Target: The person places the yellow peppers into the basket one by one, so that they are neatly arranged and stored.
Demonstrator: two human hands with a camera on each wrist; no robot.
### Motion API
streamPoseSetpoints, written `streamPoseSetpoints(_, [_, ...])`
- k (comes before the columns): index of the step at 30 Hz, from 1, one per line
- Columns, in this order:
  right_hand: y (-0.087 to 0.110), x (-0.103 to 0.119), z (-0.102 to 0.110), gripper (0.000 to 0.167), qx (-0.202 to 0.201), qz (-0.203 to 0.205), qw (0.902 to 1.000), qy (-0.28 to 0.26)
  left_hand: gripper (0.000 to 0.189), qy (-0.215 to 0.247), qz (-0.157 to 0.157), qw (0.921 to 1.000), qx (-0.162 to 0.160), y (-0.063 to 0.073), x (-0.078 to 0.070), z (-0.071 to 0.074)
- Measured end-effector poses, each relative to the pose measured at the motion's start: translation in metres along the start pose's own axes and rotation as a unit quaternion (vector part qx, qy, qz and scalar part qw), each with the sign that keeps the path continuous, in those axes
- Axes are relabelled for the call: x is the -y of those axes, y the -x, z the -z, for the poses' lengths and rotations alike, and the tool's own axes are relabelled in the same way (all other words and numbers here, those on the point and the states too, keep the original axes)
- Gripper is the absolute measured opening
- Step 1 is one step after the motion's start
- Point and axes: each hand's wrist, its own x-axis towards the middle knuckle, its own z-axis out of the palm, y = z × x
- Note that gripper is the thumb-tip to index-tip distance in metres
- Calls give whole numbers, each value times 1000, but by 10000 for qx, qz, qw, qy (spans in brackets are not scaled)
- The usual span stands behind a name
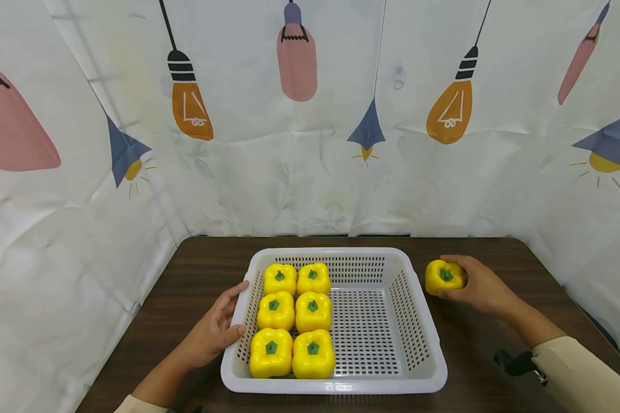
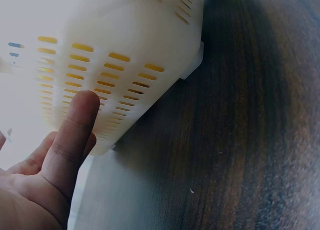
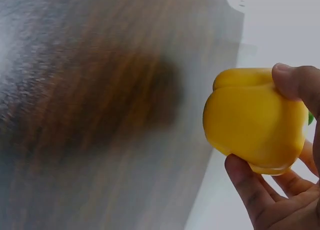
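Observation:
A yellow bell pepper [image 1: 445, 277] with a green stem is held between the thumb and fingers of my right hand [image 1: 477, 287], to the right of the white basket [image 1: 429, 367]. In the right wrist view the thumb lies on one side of the pepper [image 3: 255, 120] and the fingers on the other. My left hand [image 1: 214, 330] rests against the basket's left rim, thumb and forefinger tips at its edge. Seen from the left wrist, straight fingers lie along the slotted outer wall [image 2: 120, 79]. Several yellow bell peppers [image 1: 313, 312] stand in two columns in the basket's left part, stems up.
The basket's right part shows its bare perforated floor [image 1: 364, 332]. Under everything is a dark wood-grain table [image 1: 212, 258]. A white curtain [image 1: 310, 189] printed with lamps and bulbs hangs behind the table and at both sides.

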Motion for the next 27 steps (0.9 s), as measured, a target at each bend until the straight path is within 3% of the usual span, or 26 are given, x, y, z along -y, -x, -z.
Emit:
streamPoseSetpoints(20, [10,43,42,90,-146,199,9995,189,83,-161,169,9997,-106,0,1,0])
streamPoseSetpoints(27, [12,60,51,86,-217,573,9980,175,83,-179,248,9994,-150,1,0,0])
